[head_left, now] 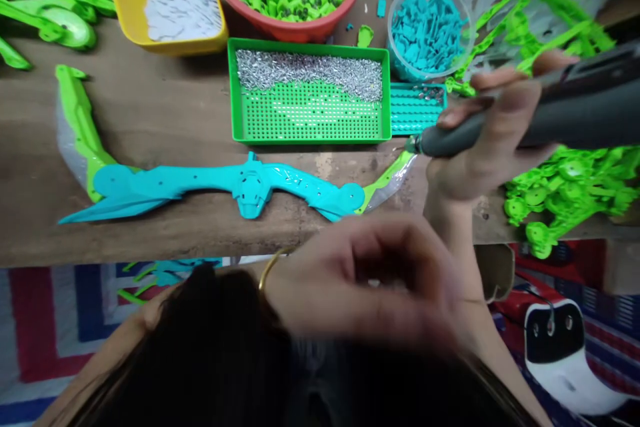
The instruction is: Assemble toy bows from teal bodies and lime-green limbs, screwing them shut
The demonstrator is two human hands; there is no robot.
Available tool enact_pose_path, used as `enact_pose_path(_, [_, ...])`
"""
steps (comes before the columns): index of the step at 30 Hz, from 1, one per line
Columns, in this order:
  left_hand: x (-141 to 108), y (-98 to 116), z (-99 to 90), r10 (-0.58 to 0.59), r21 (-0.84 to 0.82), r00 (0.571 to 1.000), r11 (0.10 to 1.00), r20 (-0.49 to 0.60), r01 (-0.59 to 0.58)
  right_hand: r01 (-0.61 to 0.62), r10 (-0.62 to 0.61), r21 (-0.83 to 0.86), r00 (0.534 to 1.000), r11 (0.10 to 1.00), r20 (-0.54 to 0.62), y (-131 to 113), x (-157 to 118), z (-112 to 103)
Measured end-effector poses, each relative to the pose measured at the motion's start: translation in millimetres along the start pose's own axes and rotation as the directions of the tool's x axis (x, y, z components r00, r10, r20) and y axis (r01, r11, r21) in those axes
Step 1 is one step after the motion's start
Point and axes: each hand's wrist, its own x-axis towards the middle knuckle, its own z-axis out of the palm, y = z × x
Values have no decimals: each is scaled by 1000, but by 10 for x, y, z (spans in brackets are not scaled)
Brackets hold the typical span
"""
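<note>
My right hand (485, 140) is wrapped round a dark grey electric screwdriver (463, 137). Its green-collared tip points left, by the upper end of the toy bow's green right limb. The toy bow (210, 177) lies across the table, with a turquoise body and a bright green limb at either end; clear plastic pieces sit along the limbs. Nearer to me, my left hand (365, 280), with a gold bangle on the wrist, is raised in front of the bow and blurred by motion. Its fingers curl inward, and a small pale speck shows between them; I cannot make out what it is.
Beyond the bow stands a green perforated tray (310, 141) of small silver screws, beside a turquoise ridged tray (417, 110). Behind are a yellow bin (175, 47), a red bowl (285, 30) and a clear tub (470, 33) of parts. Green parts (570, 190) pile at right.
</note>
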Motion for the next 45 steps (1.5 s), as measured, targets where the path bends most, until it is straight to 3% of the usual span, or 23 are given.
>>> enact_pose_path(1, [107,-130,40,8,9,1000,1000,6,-8,-10,10,-3,1000,1000,16,-50,-41,-80])
enact_pose_path(3, [269,-434,157,78,287,995,956,-61,-57,-25,26,-14,999,1000,48,-113,-151,-217])
enact_pose_path(5, [337,-710,278,77,579,997,813,-12,-56,-33,36,-37,996,999,78,-141,-257,-307])
enact_pose_path(8, [305,-929,373,55,756,995,648,81,-97,-57,62,-44,992,997,107,-159,-348,-362])
enact_pose_path(15, [241,-869,353,2,841,983,518,182,-157,-114,114,-7,979,993,166,-23,-429,-364])
enact_pose_path(21, [262,-873,361,-11,856,984,494,178,-149,-137,152,-94,972,986,182,-6,-428,-390])
enact_pose_path(26, [269,-833,330,-73,861,978,491,196,-135,-150,189,-192,961,970,204,-45,-169,-72])
enact_pose_path(31, [271,-814,345,-76,870,982,479,176,-118,-197,224,-154,957,968,182,426,-31,388])
enact_pose_path(36, [267,-843,343,-55,862,978,484,201,-150,-206,243,-162,935,965,259,876,-41,469])
enact_pose_path(39, [265,-863,338,-30,857,977,487,210,-169,-158,234,-227,901,961,364,949,-50,422])
enact_pose_path(45, [260,-899,356,5,852,979,492,204,-180,-81,206,-296,885,952,418,928,-76,421])
